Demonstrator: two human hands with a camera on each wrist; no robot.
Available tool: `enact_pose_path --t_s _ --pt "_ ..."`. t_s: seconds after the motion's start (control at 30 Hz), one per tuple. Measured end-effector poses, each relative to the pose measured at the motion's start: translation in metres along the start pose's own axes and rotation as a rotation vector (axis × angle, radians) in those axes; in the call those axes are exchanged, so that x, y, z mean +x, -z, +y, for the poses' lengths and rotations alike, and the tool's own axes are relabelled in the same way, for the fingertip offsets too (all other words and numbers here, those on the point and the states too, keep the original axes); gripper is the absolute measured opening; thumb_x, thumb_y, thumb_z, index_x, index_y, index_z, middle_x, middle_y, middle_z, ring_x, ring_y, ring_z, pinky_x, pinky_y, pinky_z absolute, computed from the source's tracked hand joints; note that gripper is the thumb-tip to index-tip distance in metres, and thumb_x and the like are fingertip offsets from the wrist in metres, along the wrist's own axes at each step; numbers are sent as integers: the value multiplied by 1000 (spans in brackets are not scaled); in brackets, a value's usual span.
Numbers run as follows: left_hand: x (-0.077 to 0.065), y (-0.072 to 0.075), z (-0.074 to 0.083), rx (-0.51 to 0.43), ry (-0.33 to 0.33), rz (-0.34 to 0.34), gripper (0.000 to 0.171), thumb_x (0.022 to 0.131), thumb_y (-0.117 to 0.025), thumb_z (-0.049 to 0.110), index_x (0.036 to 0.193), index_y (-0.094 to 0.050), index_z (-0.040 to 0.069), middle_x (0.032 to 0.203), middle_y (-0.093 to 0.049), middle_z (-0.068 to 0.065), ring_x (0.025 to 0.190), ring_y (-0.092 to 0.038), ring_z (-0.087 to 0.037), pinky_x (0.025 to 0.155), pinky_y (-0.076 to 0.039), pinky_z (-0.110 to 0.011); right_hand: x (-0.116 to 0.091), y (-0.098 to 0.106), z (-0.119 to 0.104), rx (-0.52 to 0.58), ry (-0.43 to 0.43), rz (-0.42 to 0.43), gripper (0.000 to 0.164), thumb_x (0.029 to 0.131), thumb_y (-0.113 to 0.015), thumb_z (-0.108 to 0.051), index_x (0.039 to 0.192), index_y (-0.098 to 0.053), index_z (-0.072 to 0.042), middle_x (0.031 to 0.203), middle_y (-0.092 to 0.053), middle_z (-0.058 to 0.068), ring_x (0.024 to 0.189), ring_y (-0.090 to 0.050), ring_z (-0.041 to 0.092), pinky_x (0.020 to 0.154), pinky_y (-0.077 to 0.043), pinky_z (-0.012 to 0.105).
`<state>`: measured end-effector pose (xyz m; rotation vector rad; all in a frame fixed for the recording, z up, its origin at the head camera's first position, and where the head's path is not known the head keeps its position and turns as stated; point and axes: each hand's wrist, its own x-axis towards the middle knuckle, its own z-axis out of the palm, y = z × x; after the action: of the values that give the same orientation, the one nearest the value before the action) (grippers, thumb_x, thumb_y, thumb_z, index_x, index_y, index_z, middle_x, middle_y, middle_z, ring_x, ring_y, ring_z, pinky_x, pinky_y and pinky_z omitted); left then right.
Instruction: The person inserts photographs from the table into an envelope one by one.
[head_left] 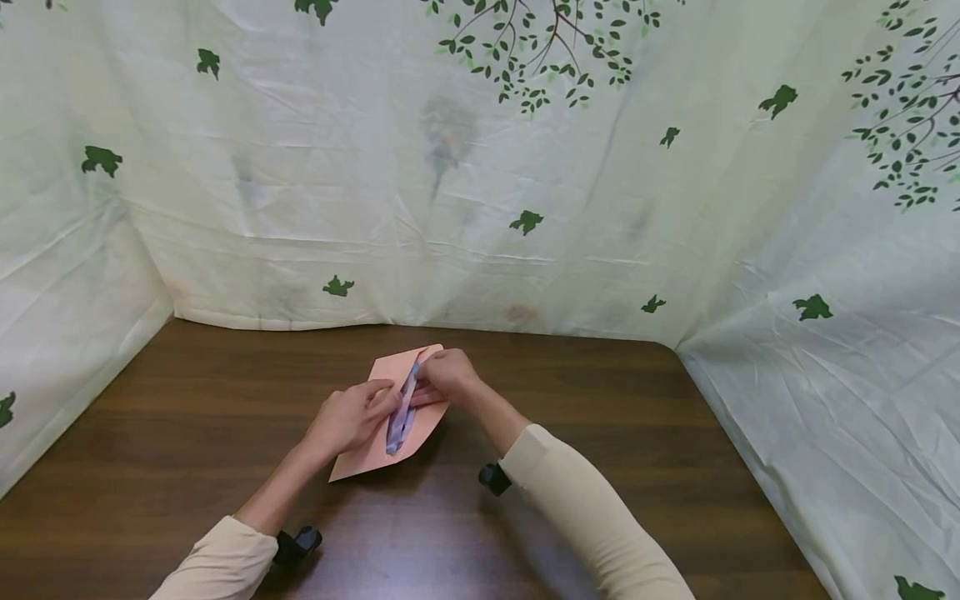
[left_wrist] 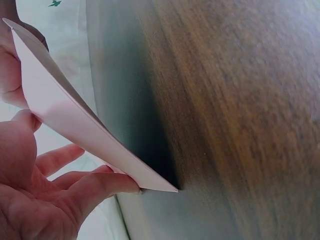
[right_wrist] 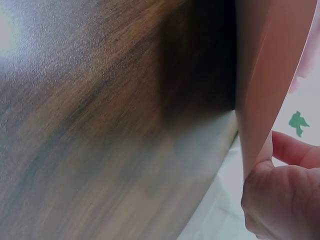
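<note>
A pink paper envelope [head_left: 365, 457] is held tilted over the table, a lower corner near the wood in the left wrist view. Inside its long slit shows a narrow blue-and-purple patterned strip [head_left: 400, 427], perhaps folded paper; most of it is hidden. My left hand [head_left: 354, 418] holds the envelope's left side, fingertips reaching the slit. On the far right side, my right hand [head_left: 448, 377] grips the envelope's edge, some fingers beside the strip. From the right wrist view, the thumb and fingers of that hand [right_wrist: 287, 195] close on the pink edge.
The brown wood-grain table [head_left: 600, 467] extends around both hands. A white cloth [head_left: 360, 183] printed with green leaves hangs behind it and along both sides. Dark wrist-worn devices [head_left: 298, 546] sit under both forearms, near the tabletop.
</note>
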<state>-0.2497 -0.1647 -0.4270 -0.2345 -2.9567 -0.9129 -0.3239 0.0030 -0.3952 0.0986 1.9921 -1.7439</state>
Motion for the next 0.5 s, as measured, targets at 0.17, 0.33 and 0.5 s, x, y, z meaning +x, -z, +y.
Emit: enact_pose_path --t_s 0.17,0.33,0.5 --pt "-1 0 0 -13 4 -2 51 106 -49 39 141 -59 3 136 -63 -25 123 -58 -49 99 -46 -60 4 -2 3 -8 5 29 9 93 -57 4 94 -66 7 71 -67 16 61 -72 23 69 -62 38" --pt "-1 -1 -1 -17 -5 6 52 106 -49 40 141 -60 3 134 -64 -24 123 -59 -49 99 -47 -59 4 -3 3 -23 2 43 7 92 -59 2 95 -65 5 73 -70 16 68 -76 27 67 -62 36" --pt "-3 -2 -2 -21 -11 20 52 105 -50 40 140 -60 3 133 -64 -25 122 -59 -49 98 -47 -59 2 -4 3 -23 5 41 6 92 -59 2 95 -64 3 74 -70 15 66 -76 25 66 -62 35"
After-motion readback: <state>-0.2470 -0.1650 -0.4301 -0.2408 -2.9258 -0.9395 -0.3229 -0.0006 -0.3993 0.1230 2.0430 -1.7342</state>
